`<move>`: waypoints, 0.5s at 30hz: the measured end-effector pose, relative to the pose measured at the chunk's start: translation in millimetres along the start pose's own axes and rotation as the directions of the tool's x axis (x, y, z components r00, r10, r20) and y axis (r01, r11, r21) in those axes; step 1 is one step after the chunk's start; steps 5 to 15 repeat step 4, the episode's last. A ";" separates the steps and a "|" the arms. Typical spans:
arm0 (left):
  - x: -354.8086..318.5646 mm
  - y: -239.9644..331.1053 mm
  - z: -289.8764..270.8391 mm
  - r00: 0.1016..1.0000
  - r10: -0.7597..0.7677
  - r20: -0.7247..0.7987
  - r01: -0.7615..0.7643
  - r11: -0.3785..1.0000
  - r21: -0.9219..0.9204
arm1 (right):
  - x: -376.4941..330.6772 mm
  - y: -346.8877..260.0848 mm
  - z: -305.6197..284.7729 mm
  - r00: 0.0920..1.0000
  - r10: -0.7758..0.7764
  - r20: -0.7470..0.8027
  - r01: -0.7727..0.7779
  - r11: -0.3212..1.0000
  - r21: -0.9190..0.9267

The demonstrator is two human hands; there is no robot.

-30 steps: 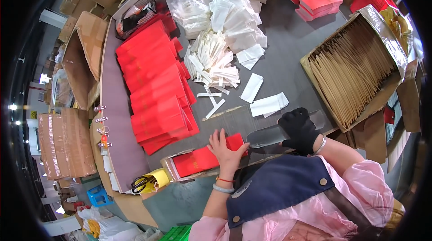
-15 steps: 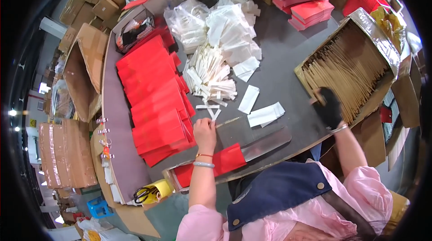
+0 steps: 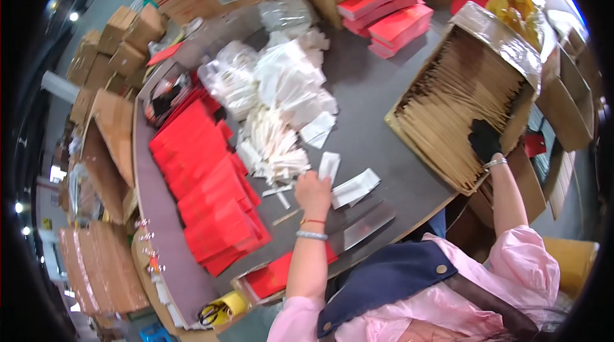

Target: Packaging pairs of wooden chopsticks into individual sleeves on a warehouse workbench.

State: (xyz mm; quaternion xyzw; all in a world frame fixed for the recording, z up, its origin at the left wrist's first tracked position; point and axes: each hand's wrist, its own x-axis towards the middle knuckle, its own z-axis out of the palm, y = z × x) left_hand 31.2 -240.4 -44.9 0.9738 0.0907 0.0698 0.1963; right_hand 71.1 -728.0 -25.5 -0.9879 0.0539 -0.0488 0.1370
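My left hand (image 3: pixel 313 192) hovers over or rests on the table with its fingers drawn together, beside the white paper strips (image 3: pixel 276 150) and a white folded slip (image 3: pixel 329 166). Its fingertips are partly hidden, so what it pinches, if anything, does not show. A second white folded slip (image 3: pixel 355 187) lies to the right. My right hand (image 3: pixel 485 140), in a black glove, reaches into a carton (image 3: pixel 416 140) packed with thin brown strips (image 3: pixel 441 112). The gloved fingers point down among the strips and do not show clearly.
Overlapping red paper pieces (image 3: pixel 217 208) lie at the left. Near the front edge, a red piece (image 3: pixel 281 273) lies by a grey metal plate (image 3: pixel 369 225). A yellow holder (image 3: pixel 233 303) with black-handled scissors stands at the front left. Red stacks (image 3: pixel 400 25) and plastic bags (image 3: pixel 233 77) lie farther back.
My right hand has moved from the carton's near left edge to the strips on its right side. My left hand has shifted right, toward the white slips. The whole view has turned somewhat.
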 end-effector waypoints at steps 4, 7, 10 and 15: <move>10.4 -3.3 1.8 0.990 -0.016 0.143 0.024 0.998 -0.059 | 5.1 -17.7 -17.8 0.995 0.078 0.066 -0.080 0.996 0.025; 10.4 -3.3 1.8 0.990 -0.016 0.143 0.024 0.998 -0.059 | 5.1 -17.7 -17.8 0.995 0.078 0.066 -0.080 0.996 0.025; 10.4 -3.3 1.8 0.990 -0.016 0.143 0.024 0.998 -0.059 | 5.1 -17.7 -17.8 0.995 0.078 0.066 -0.080 0.996 0.025; 10.4 -3.3 1.8 0.990 -0.016 0.143 0.024 0.998 -0.059 | 5.1 -17.7 -17.8 0.995 0.078 0.066 -0.080 0.996 0.025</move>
